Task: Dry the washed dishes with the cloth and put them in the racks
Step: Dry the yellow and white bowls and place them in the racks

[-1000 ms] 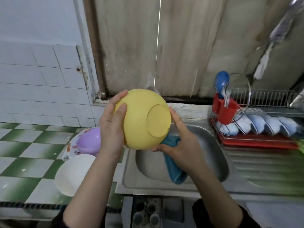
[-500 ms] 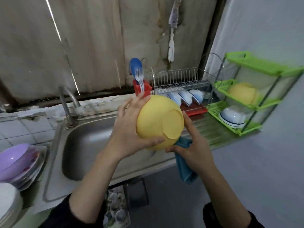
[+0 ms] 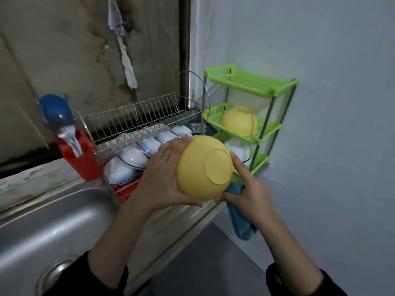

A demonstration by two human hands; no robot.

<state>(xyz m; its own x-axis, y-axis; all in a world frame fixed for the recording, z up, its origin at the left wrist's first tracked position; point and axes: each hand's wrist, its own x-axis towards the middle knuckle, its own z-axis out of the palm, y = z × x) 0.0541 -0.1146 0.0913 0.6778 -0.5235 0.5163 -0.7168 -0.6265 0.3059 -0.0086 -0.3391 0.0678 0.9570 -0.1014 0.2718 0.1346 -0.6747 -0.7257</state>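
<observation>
I hold a yellow bowl (image 3: 203, 167) with its base turned toward me, in front of the racks. My left hand (image 3: 164, 178) grips its left side, thumb curled under the rim. My right hand (image 3: 250, 193) touches the bowl's right side while gripping a blue cloth (image 3: 239, 218), which hangs down below the hand. Behind the bowl stands a wire dish rack (image 3: 139, 116) with a row of white-and-blue bowls (image 3: 132, 159). To its right is a green tiered rack (image 3: 252, 82); another yellow bowl (image 3: 237, 120) lies upside down on its middle shelf.
A steel sink (image 3: 53, 227) fills the lower left. A red cutlery holder (image 3: 81, 159) with a blue ladle (image 3: 55, 112) hangs on the wire rack's left end. White bowls (image 3: 241, 150) sit on the green rack's lowest shelf. A pale wall closes the right side.
My view has swung right from the sink toward the racks. Both hands carried the yellow bowl and cloth rightward, close to the green rack. The grips look unchanged.
</observation>
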